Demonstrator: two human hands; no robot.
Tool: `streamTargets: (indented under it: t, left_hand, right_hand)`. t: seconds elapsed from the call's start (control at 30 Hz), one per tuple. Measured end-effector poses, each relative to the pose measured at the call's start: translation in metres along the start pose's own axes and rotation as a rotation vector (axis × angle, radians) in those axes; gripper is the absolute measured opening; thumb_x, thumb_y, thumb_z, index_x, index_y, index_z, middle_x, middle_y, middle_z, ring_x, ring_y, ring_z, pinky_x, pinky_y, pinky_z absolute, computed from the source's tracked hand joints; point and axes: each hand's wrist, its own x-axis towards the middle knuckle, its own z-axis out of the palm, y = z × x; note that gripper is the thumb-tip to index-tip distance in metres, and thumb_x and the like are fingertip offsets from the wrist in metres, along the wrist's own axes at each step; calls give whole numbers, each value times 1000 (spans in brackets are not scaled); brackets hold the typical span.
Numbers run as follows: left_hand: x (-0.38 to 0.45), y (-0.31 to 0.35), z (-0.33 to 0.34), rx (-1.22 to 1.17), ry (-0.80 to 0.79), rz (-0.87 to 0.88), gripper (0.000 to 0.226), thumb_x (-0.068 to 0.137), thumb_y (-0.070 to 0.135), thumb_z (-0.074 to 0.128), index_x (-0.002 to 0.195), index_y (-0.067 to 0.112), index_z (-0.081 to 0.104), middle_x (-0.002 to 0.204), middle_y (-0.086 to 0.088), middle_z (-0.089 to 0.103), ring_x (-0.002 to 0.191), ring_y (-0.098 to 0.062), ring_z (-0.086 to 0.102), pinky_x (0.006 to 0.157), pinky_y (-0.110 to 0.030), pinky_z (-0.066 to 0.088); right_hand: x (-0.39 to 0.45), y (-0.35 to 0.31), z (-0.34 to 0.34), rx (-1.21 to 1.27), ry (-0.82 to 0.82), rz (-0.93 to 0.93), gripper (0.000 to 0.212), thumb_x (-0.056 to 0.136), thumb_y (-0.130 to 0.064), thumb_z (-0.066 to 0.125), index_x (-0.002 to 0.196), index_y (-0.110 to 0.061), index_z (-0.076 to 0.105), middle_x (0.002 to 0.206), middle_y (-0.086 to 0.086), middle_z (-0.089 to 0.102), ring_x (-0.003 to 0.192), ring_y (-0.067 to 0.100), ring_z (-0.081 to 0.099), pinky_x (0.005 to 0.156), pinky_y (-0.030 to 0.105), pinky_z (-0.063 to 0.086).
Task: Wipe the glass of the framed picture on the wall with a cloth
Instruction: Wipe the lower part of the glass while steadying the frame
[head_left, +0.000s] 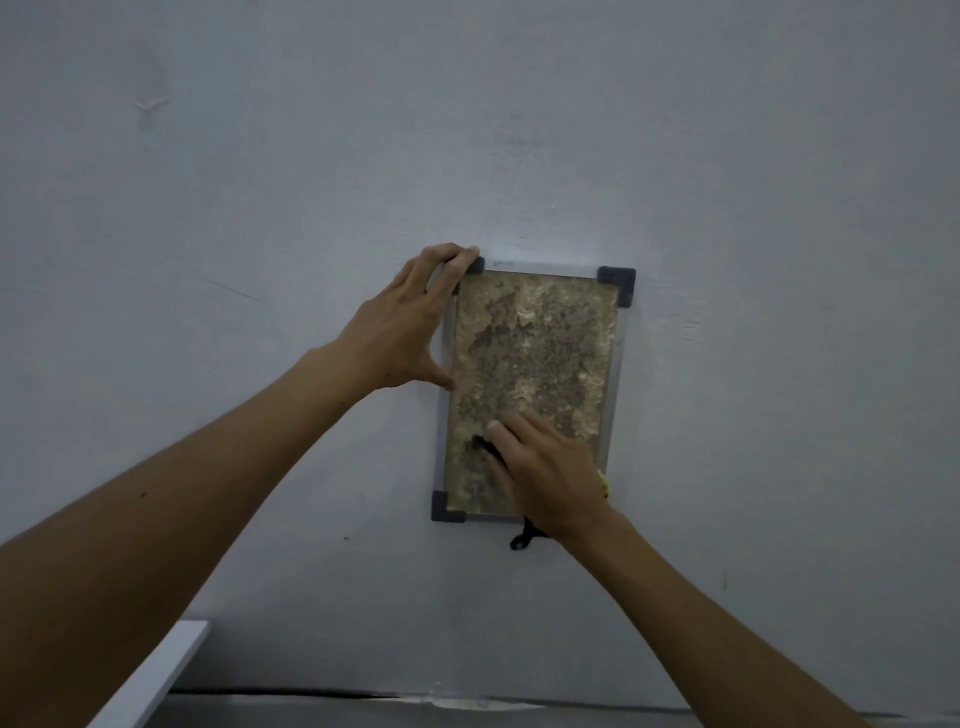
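Note:
The framed picture (535, 343) hangs upright on a pale grey wall, with a thin silver frame, dark corner pieces and a mottled brown image behind the glass. My left hand (410, 332) grips its top-left corner and left edge, fingers over the top and thumb on the side. Lower down, my right hand (545, 467) lies flat on the glass and presses the cloth (604, 482) against it. The hand hides most of the cloth. Only a yellow edge shows by the wrist, plus a dark bit under the fingers. A black loop (522, 538) hangs below the frame.
A white board or shelf edge (156, 675) juts in at the bottom left. A dark seam (311, 693) runs along the base of the wall. Bare wall surrounds the picture on all sides.

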Motion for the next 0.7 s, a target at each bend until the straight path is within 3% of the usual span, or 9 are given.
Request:
streamTargets:
  t: [0.13,0.37,0.57,0.7]
  left_hand:
    - [0,0,1,7,1,-3,148,45,57,95,159,19,9,159,-3,17,145,-26,28,89,-52,58]
    - [0,2,1,5,1,-10,147,46,56,95,159,20,9,159,-2,16,145,-26,28,86,-51,59]
    - [0,1,0,-1,4,-8,146,46,57,95,159,18,10,159,-3,16,145,-25,27,93,-51,57]
    - [0,2,0,5,0,-13,147,46,56,95,159,18,9,159,-3,16,145,-25,26,91,-52,57]
  right_hand:
    - [20,-3,-7,-1,98,124,16,103,-31,50,102,-17,57,97,0,58,88,16,57,46,35,49]
    - [-10,-14,15,11,-37,-24,14,95,-22,68,102,-18,57,94,-2,55,84,16,54,39,34,47]
    - [30,-10,-7,31,98,106,12,101,-30,55,103,-18,57,96,-1,59,85,15,56,44,34,48]
    - [11,-24,8,21,57,56,15,92,-20,72,100,-18,60,95,-3,57,82,14,54,42,27,42]
